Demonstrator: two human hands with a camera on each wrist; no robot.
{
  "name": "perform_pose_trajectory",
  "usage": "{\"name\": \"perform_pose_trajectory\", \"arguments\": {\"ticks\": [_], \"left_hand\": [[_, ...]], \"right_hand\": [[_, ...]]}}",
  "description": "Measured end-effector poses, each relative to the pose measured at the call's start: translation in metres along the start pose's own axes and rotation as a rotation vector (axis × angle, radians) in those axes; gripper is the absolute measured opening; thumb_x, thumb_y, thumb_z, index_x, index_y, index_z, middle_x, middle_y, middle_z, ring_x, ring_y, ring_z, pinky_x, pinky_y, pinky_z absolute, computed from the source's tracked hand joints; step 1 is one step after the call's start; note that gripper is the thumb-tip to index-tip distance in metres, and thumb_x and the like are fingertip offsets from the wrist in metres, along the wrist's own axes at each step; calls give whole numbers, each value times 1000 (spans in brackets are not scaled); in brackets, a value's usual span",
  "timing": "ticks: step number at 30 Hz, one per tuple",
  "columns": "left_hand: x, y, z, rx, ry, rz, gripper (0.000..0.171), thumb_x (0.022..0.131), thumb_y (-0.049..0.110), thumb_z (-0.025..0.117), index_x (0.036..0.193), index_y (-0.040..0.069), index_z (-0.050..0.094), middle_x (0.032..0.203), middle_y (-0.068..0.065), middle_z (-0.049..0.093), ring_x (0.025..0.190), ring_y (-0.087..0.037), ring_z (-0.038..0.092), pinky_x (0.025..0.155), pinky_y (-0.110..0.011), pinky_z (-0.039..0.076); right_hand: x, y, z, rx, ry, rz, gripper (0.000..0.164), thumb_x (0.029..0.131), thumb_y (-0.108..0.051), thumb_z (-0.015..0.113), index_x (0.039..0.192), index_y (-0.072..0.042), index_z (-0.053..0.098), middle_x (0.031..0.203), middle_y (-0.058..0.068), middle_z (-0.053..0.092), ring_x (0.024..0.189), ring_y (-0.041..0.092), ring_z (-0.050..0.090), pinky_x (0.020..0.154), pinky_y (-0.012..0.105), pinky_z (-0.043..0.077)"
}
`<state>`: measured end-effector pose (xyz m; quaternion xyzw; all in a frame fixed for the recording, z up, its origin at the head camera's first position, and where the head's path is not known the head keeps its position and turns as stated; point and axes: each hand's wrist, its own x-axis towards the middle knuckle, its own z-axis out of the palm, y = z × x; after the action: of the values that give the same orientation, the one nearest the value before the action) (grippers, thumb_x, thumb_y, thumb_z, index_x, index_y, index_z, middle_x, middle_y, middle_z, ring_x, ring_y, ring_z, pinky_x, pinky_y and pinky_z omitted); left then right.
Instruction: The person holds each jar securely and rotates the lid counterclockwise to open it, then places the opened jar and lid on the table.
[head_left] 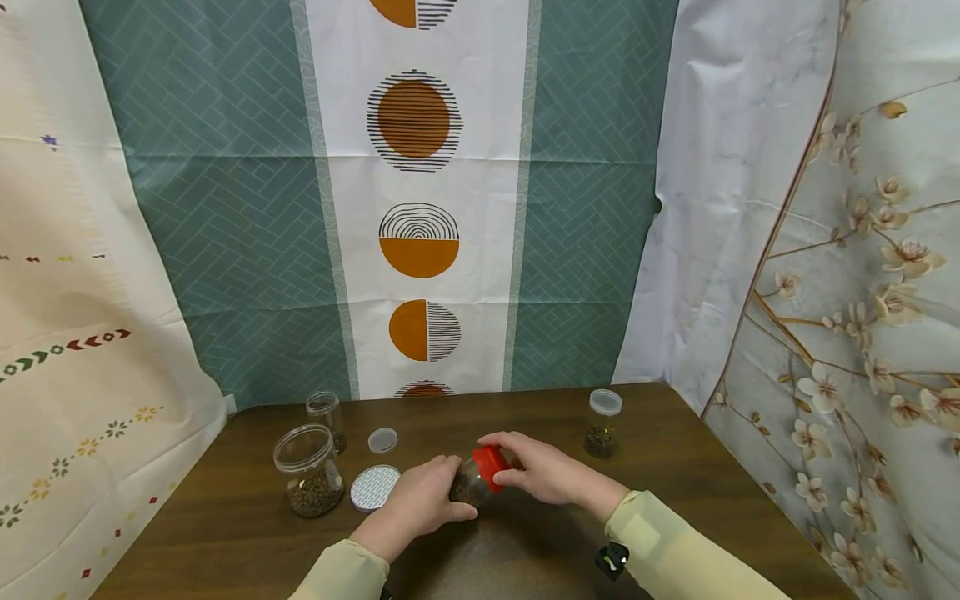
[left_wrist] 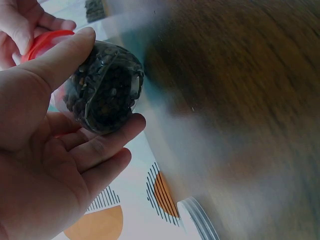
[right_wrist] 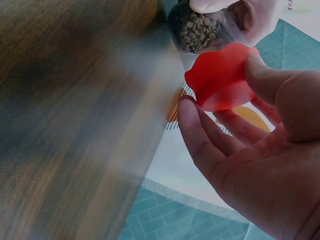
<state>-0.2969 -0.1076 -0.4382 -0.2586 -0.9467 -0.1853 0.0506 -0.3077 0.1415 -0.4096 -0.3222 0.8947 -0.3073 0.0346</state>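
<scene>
Pale sleeves (head_left: 675, 542) nearest. Left hand (head_left: 427, 500) curls round the tilted clear jar (head_left: 468, 485) over the table (head_left: 525, 417); right hand (head_left: 546, 468) pinches its red lid (head_left: 490, 468). I judge it light, stiff, slick; hold body firmly, lid by scalloped edge.

Straight ahead of me, at twelve o'clock, hangs a green cloth (head_left: 217, 217) in a brick-like pattern, its white strip (head_left: 420, 187) printed with orange circles. At ten I see a cream cloth (head_left: 75, 283) with small coloured motifs; at two, a blossom-printed cloth (head_left: 847, 292). Toward six spreads my dark wood-grained table (head_left: 517, 417).
</scene>
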Motion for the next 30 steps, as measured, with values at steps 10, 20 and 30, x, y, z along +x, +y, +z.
{"name": "perform_pose_trajectory", "arguments": {"ticks": [10, 20, 30], "left_hand": [[-1, -1, 1, 16, 8, 3, 61, 85, 42, 98, 122, 4, 68, 103, -5, 69, 87, -24, 69, 78, -47, 59], [-1, 0, -1, 25, 1, 0, 58, 86, 43, 97, 119, 5, 68, 101, -4, 67, 83, -22, 66, 76, -45, 58], [-1, 1, -1, 33, 2, 9, 57, 86, 42, 97, 117, 6, 67, 97, -2, 65, 80, -20, 65, 73, -43, 58]], "right_hand": [[1, 2, 1, 22, -15, -28, 64, 105, -21, 80, 163, -24, 52, 150, 4, 57, 118, 19, 66, 100, 41, 58], [9, -10, -2, -42, 82, 160, 60, 108, -48, 71, 158, -17, 59, 135, 10, 67, 116, 30, 70, 97, 55, 58], [13, -12, 1, 54, 31, 223, 60, 111, -41, 68, 159, -8, 55, 107, 5, 73, 86, 28, 76, 75, 42, 62]]}}
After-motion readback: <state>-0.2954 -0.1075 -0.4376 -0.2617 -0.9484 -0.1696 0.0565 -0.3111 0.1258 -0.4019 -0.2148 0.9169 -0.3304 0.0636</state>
